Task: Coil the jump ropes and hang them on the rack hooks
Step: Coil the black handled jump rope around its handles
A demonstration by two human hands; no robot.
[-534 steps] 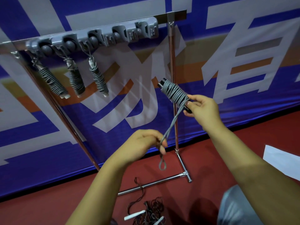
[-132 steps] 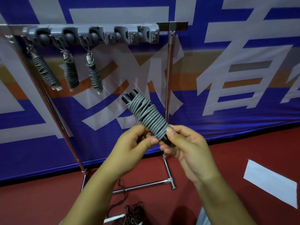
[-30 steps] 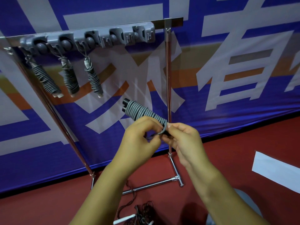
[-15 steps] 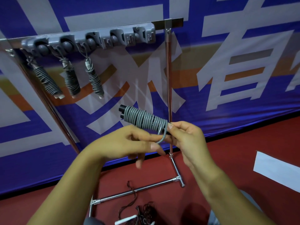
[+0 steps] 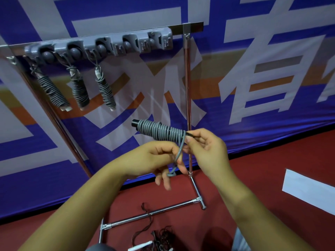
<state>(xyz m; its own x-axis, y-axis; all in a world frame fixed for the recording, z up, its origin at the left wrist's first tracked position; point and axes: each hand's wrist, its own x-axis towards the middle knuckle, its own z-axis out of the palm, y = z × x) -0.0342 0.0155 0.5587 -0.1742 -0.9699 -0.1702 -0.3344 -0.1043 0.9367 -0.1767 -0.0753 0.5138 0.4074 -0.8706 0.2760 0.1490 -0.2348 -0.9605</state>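
Three coiled ropes [image 5: 79,91] hang already from the left part of the hook rail [image 5: 101,47], which sits at the top edge of the rack [image 5: 187,84]; the hooks toward the right end of the rail carry nothing. A fourth one, the grey jump rope [image 5: 159,132], is held in the air in front of the rack, below the rail and just left of the right upright.

Its bundle lies nearly level, a little tilted, with the black handle end pointing to the upper left and the other end at the right hand [image 5: 204,149]. This hand is closed on that end, thumb and fingers pinching it. From there a short free loop [image 5: 178,156] of cord drops down to the left hand [image 5: 159,160], which pinches it between curled fingers and pulls it downward.

I judge the step in hand is finishing the tie and forming the hanging loop. The free hooks lie up and a little to the left of both hands, so the loop must turn from pointing down to pointing up before it can catch a hook. The left hand is nearer to them.

On the red floor [image 5: 253,178], near the rack foot, a dark uncoiled rope [image 5: 159,238] waits.
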